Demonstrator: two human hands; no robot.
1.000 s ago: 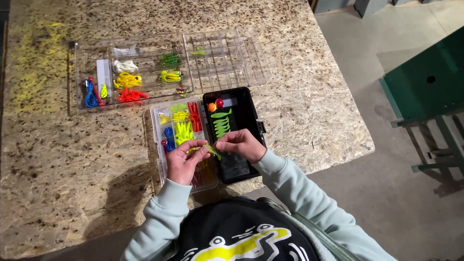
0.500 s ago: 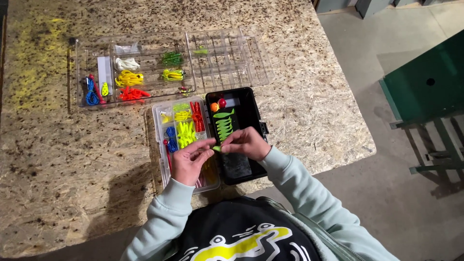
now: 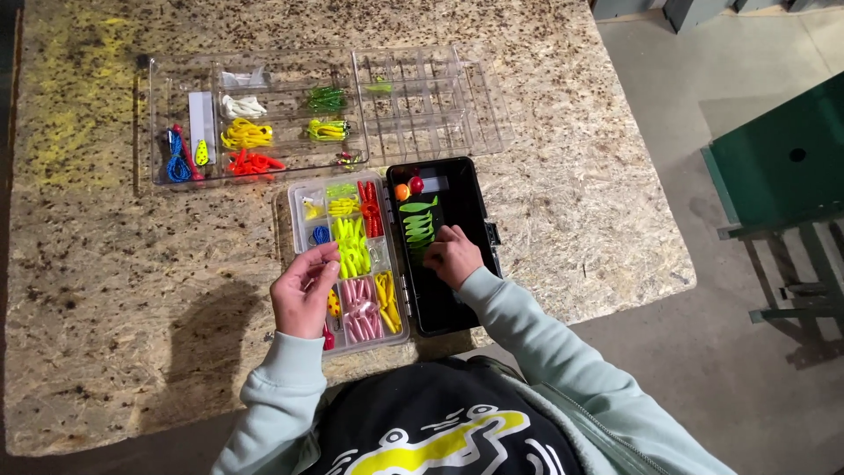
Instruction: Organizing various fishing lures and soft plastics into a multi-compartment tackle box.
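Because the small tackle box (image 3: 352, 264) sits right at the near edge of the chipboard table (image 3: 105, 290), a nudge from either sleeve could, in my judgement, tip it off and scatter the soft lures. Left of that box the left hand (image 3: 303, 290) hovers over its yellow-green lures (image 3: 352, 246), fingers curled narrow; I cannot tell whether they pinch anything. Beyond the box, toward the far side of the table, lies one large clear box (image 3: 255, 114) with its lid (image 3: 426, 101) folded open, holding small heaps of white, yellow, red, blue and green pieces, too tangled to count. Hinged to the right side of the small box is its black lid (image 3: 457, 299), where about five green lures (image 3: 418, 224) lie in a row, with two round floats (image 3: 409, 187), one orange and one red, above them. The right hand (image 3: 453, 257) rests at the lowest green lure, fingertips closed on or against it; these loose lures could slide out of line if brushed.
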